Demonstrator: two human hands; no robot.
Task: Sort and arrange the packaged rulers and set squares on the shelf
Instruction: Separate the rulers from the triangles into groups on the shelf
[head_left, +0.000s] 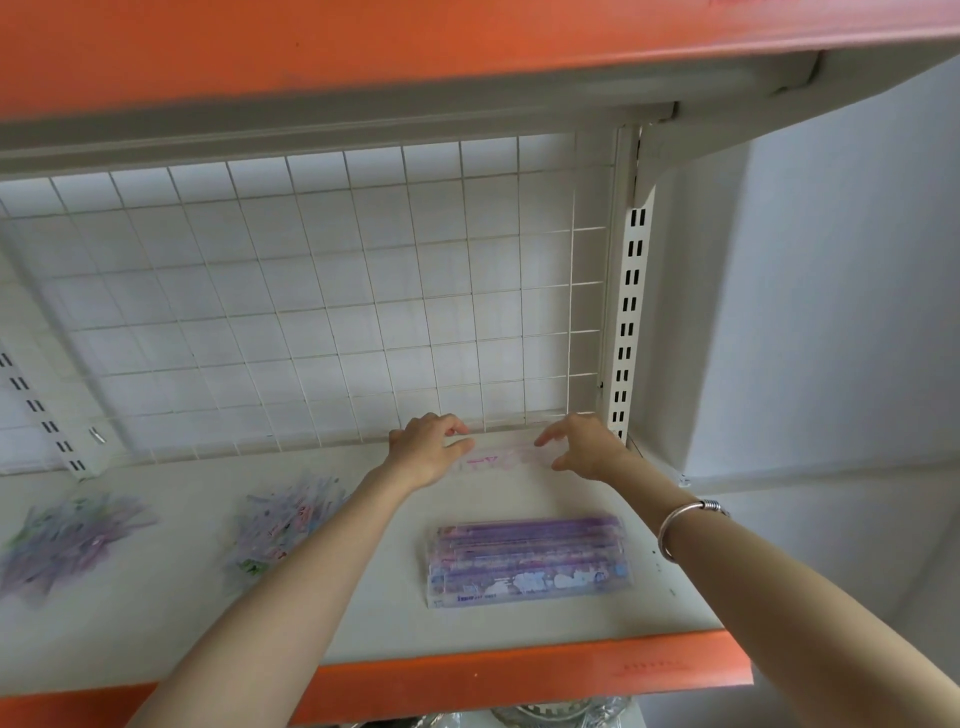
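Observation:
A clear packet with pink markings (501, 460), blurred, lies at the back right of the white shelf (171, 613) against the wire grid. My left hand (428, 449) holds its left end with curled fingers. My right hand (582, 449) hovers at its right end with fingers spread; contact there is unclear. A neat stack of purple packaged rulers (527, 558) lies flat nearer the front, between my forearms. Two loose heaps of clear packaged pieces sit further left: one in the middle (283, 519), one at the far left (67, 535).
A white wire grid (311, 312) backs the shelf and a slotted upright (628, 312) stands at its right end. An orange shelf (363, 47) hangs overhead, and an orange lip (519, 675) edges the front. A grey wall is to the right.

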